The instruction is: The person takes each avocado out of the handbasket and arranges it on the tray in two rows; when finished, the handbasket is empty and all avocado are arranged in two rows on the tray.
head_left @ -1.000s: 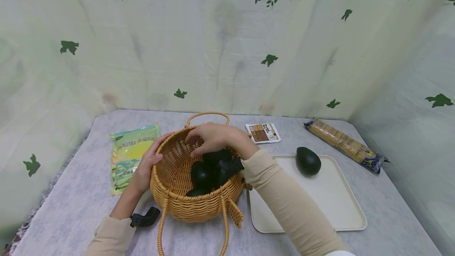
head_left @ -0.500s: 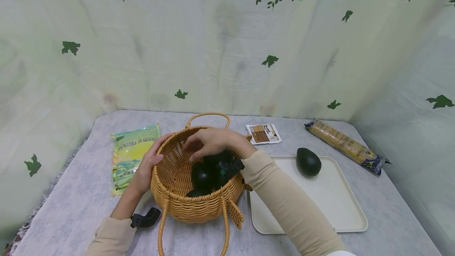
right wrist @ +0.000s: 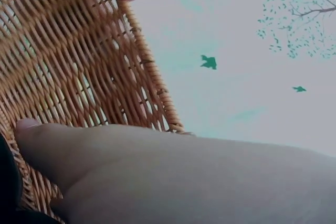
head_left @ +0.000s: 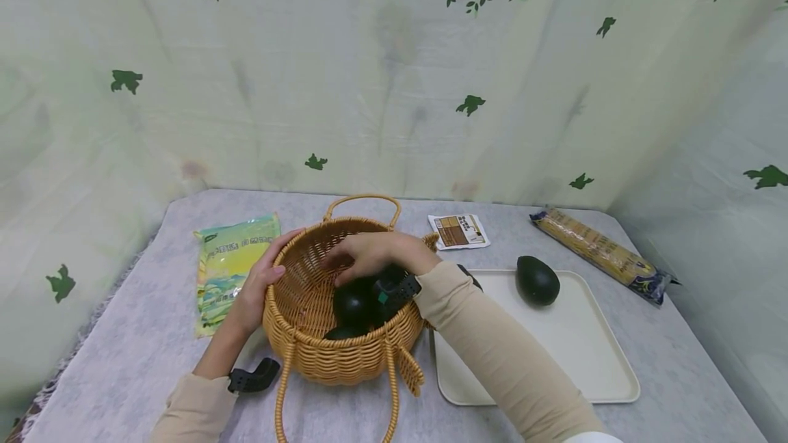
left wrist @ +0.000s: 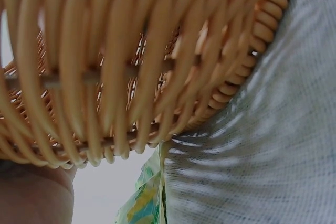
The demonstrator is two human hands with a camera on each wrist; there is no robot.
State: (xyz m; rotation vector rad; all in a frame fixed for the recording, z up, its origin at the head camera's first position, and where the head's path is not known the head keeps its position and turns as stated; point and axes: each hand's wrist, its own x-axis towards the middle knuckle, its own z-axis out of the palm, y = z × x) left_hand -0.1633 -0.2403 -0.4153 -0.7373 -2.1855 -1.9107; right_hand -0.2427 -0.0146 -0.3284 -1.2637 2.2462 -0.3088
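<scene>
A round wicker basket (head_left: 335,364) with looped handles stands at the middle of the table. My left hand (head_left: 255,289) grips its left rim, thumb over the edge and fingers along the outside. Several dark green avocados (head_left: 351,305) lie inside, toward the basket's right. My right hand (head_left: 369,251) reaches into the basket above them with fingers bent downward and fingertips partly hidden. In the right wrist view the thumb (right wrist: 39,135) stretches across the wicker wall, with a dark shape (right wrist: 8,182) at the left edge. Another avocado (head_left: 537,281) rests on the white tray (head_left: 591,374).
A green and yellow packet (head_left: 230,272) lies left of the basket. Behind the tray are a small brown and white sachet (head_left: 460,231) and a long pack of noodles (head_left: 600,251). A dark curved edge (head_left: 470,277) shows beside my right sleeve. One basket handle (head_left: 280,402) hangs toward me.
My right hand has dipped slightly lower into the basket. A dark edge has appeared beside the right sleeve. The left hand keeps its grip, and the tray's avocado stays put.
</scene>
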